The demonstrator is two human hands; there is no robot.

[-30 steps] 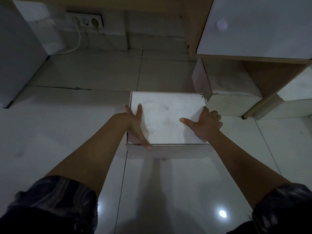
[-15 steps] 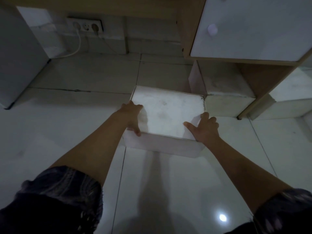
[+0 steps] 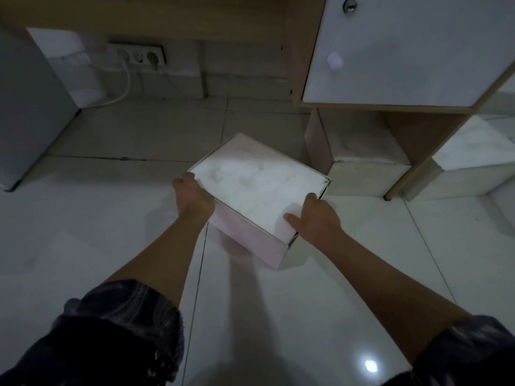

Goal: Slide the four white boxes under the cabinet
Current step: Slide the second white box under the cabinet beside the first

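A white box [image 3: 256, 188] sits turned at an angle on the tiled floor in the middle of the view, seemingly tipped up off the tiles. My left hand [image 3: 193, 197] grips its left edge. My right hand [image 3: 315, 220] grips its near right corner, thumb on the lid. Another white box [image 3: 362, 168] lies under the wooden cabinet [image 3: 390, 51] at the right, partly sticking out. A third white box [image 3: 473, 165] shows beyond the cabinet's side panel at the far right.
A grey appliance [image 3: 30, 107] stands at the left. A wall socket [image 3: 138, 55] with a white cable [image 3: 125, 87] is at the back. The glossy tiled floor [image 3: 278, 316] stretches in front of me.
The box has been lifted at its near side and rotated clockwise, its far corner now pointing back. Both hands moved from flat on the lid to gripping its edges.
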